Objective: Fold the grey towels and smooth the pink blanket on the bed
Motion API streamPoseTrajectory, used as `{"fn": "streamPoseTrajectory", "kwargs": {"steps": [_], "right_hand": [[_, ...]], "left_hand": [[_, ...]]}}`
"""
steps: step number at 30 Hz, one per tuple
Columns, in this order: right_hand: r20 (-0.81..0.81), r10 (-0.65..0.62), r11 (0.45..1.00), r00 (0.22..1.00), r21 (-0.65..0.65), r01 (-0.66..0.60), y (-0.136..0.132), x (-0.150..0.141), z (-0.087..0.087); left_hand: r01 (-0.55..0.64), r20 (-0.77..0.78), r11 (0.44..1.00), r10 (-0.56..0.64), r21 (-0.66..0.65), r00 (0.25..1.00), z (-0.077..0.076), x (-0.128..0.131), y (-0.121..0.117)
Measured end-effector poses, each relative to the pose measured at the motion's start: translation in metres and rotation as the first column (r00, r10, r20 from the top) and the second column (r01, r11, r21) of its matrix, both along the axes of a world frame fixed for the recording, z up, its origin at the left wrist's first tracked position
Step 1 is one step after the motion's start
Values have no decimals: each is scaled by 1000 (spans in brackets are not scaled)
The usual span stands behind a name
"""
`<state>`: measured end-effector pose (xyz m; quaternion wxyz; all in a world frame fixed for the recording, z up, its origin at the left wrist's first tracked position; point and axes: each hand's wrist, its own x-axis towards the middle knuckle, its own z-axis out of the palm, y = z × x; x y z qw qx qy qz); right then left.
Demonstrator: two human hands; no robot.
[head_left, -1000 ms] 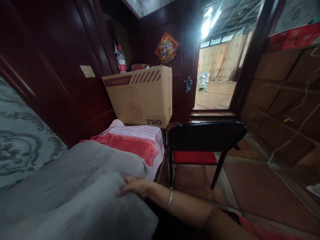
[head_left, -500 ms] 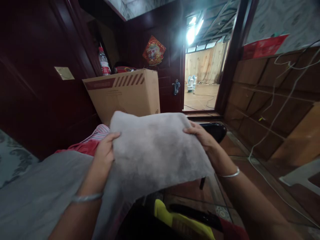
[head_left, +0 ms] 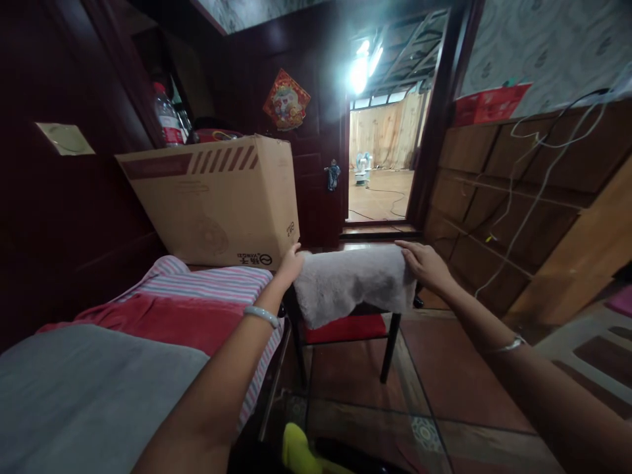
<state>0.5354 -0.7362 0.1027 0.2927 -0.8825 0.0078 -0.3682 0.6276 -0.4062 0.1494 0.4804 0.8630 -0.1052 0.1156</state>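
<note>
A grey plush cloth (head_left: 353,280) hangs over the top of a black-framed chair's backrest, its front edge uneven. At its upper left corner, my left hand (head_left: 290,266) pinches the fabric. My right hand (head_left: 427,265) has its fingers closed on the upper right corner, the thumb toward the front. Below the cloth shows the chair's red seat (head_left: 345,328) and a dark leg (head_left: 390,349). Whatever part of the cloth lies behind the backrest is hidden.
To the left is a bed with a grey blanket (head_left: 89,388), red cloth and striped sheet (head_left: 207,284). Behind it stands a large cardboard box (head_left: 207,204) with a bottle (head_left: 168,118) above. Brown cabinets (head_left: 508,178) with trailing cables and a white plastic stool (head_left: 587,342) are rightward.
The cloth, held up close and spread between both hands, has moved forward and down onto the chair back. Both arms have stretched out, and the view has turned slightly right.
</note>
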Motion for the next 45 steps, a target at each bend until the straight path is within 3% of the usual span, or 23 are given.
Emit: {"fn": "streamPoseTrajectory", "kwargs": {"steps": [3,8,10,12,15,17,19,22,25,27,29,31,37,42,45], "right_hand": [[69,-82,989,994,-119,90,8,0,-16],[116,-119,986,986,-106,132,15,-3,-20],[128,-109,988,986,-97,122,15,-4,-20],[166,-93,991,982,-83,108,14,-5,-22],[233,-75,995,970,-52,89,11,-6,-26],[250,-69,996,966,-41,81,8,-7,-28],[243,-69,995,968,-50,83,7,-9,-27],[242,-79,983,967,-144,117,12,-16,-15],[205,24,928,979,-370,55,29,-22,2],[96,141,851,985,-521,-71,41,-23,10],[-15,213,778,977,-602,-179,48,-20,13],[-62,236,747,970,-627,-222,48,-17,13],[-66,264,712,962,-659,-241,24,-13,6],[0,211,774,978,-611,-167,8,-6,-6],[-16,206,783,978,-596,-175,8,-3,-9]], "left_hand": [[9,-13,993,-7,118,1000,-8,5,0],[-48,4,967,49,252,999,0,3,2],[-110,67,950,94,293,993,3,-6,1],[-138,225,922,57,362,973,6,-18,-1],[-19,406,825,-257,565,877,10,-38,-7],[80,356,718,-435,691,827,11,-47,-13],[106,281,635,-478,765,832,11,-52,-18],[72,255,574,-469,816,845,9,-55,-23],[20,301,556,-480,831,824,5,-56,-23],[5,319,553,-488,833,813,5,-57,-22],[8,336,561,-506,827,795,5,-57,-21],[27,335,573,-516,819,788,6,-55,-20],[61,235,526,-477,848,847,2,-47,-17],[-10,285,496,-482,868,828,-4,-45,-17],[-24,294,491,-480,871,826,-6,-44,-16]]}}
